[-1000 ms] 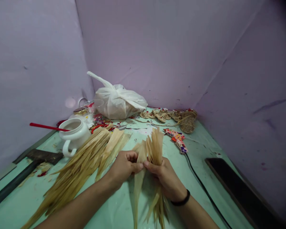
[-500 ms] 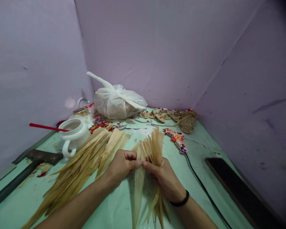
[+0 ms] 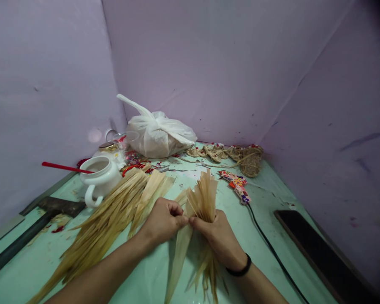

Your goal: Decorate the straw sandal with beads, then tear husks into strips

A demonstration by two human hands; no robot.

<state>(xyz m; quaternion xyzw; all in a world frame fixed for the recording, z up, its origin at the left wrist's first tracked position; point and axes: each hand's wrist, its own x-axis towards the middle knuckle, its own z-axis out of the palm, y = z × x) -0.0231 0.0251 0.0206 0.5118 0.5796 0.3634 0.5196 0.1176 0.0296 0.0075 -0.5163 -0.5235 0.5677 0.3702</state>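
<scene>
My right hand [image 3: 220, 236], with a black band at the wrist, is wrapped round a bundle of dried leaf strips [image 3: 205, 194], fanned and pleated at the top. Loose ends of the bundle hang below the palm. My left hand [image 3: 164, 219] pinches a wide, pale dried leaf strip [image 3: 179, 257] at the bundle's left side, its thumb tip close to my right thumb. The strip's long tail slants down towards me. Left of my hands lies a pile of long dried leaf strips [image 3: 104, 223] on the pale green table [image 3: 145, 278].
On the left are a white pot [image 3: 103, 181] with a red stick [image 3: 66, 167] and a hammer-like tool [image 3: 61, 207]. Behind sit a tied white plastic bag [image 3: 160, 135] and woven pieces [image 3: 251, 162]. At right lie a patterned, corded glue gun [image 3: 236, 183] and a dark slab [image 3: 313, 249].
The pale strip's lower end has swung left, and its top now leans against the pleated bundle. Both hands stay nearly in place. The whole view has shifted slightly.
</scene>
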